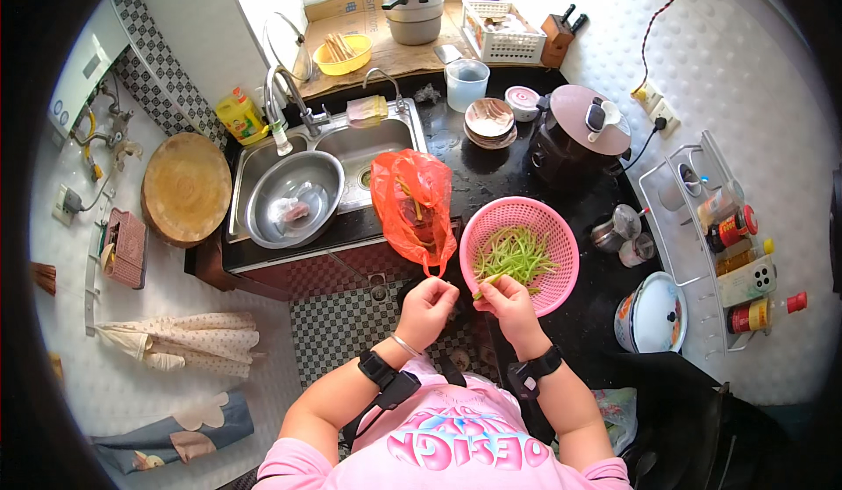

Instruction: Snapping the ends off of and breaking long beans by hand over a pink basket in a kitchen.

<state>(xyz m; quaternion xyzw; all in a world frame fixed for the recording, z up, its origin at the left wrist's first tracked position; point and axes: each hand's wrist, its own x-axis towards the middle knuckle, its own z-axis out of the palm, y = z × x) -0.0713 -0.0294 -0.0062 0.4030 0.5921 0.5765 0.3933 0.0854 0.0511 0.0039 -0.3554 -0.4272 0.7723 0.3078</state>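
A pink plastic colander (567, 253) stands on the black counter with green vegetable stems (516, 253) in it. At its near left rim, my right hand (510, 302) pinches a short piece of green stem (485, 287) between thumb and fingers. My left hand (427, 309) is just left of it, fingertips together, below the handle of a red plastic bag (411, 194); what it holds, if anything, cannot be told. The bag is at the counter's edge by the sink, and dark and yellowish-green contents show through it.
A metal basin (296, 197) holding a plastic bag rests over the double sink (411, 115). Stacked small dishes (490, 122) and an electric cooker (572, 135) stand behind the colander. Jars, a lidded enamel pot (651, 312) and a bottle rack (697, 240) are at the right.
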